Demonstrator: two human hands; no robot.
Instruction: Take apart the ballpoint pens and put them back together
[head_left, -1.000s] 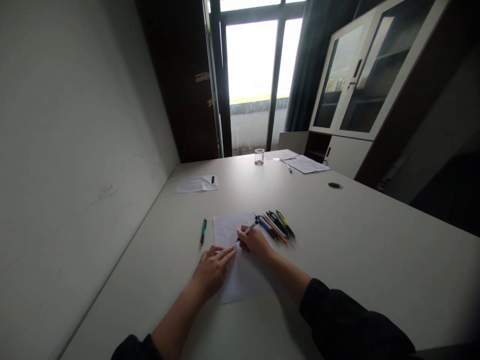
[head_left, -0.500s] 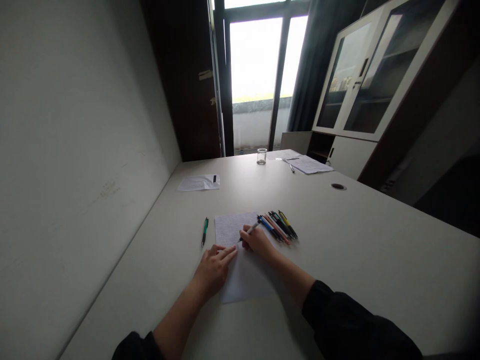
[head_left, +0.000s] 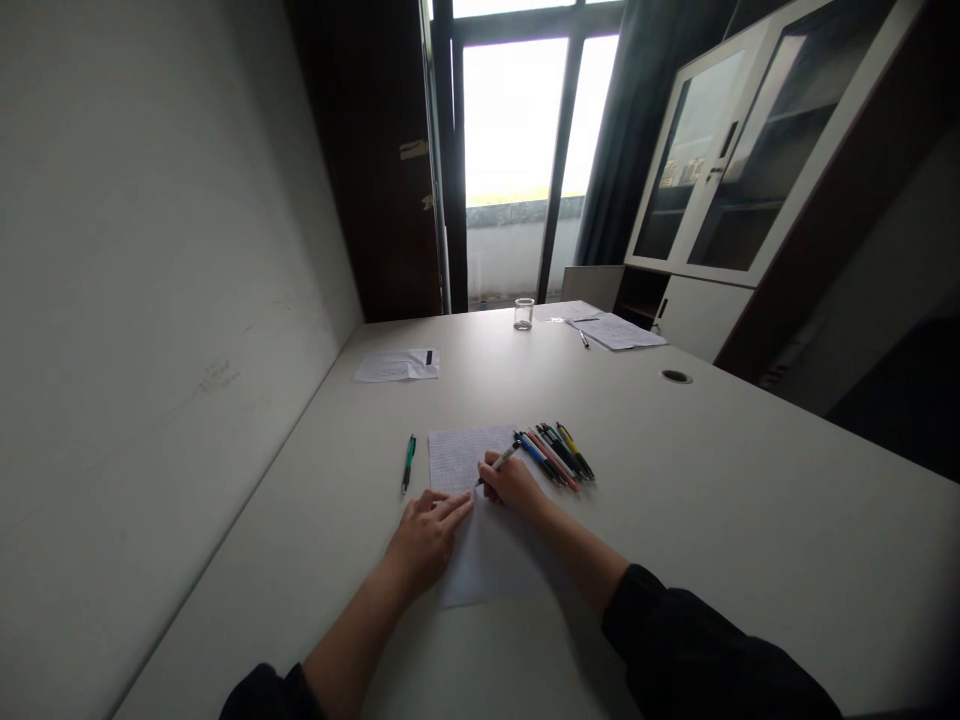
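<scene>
From the head view, noticed hardly any change against half a second ago: shifted the whole view only by a trace, and kept both hands over the sheet of paper [head_left: 486,560] in almost the same pose. Took this, by judgement, to mean staying with the writing at about one place, with no new step begun.

Closed the right hand [head_left: 514,484] on a pale pen [head_left: 505,456], between thumb and bent fingers, leaning its barrel back toward the row of pens [head_left: 564,453] just beyond and to the right of this hand. Had the tip at the sheet, just beside the left fingertips; could not tell surely between touching and hovering. Rested the left hand [head_left: 424,535] on the left side of the sheet, with fingers loosely spread and holding nothing, seemingly for steadying it.

Found the sheet lying under both hands on the table [head_left: 712,520], reaching beyond the fingers and back between the forearms. Looked white and flat, rather grey in the shade of the arms; bore many close lines of small writing beyond the hands, too small for reading, and showed a plain part nearer. Saw also a green pen [head_left: 409,464], alone beyond the left hand.
</scene>
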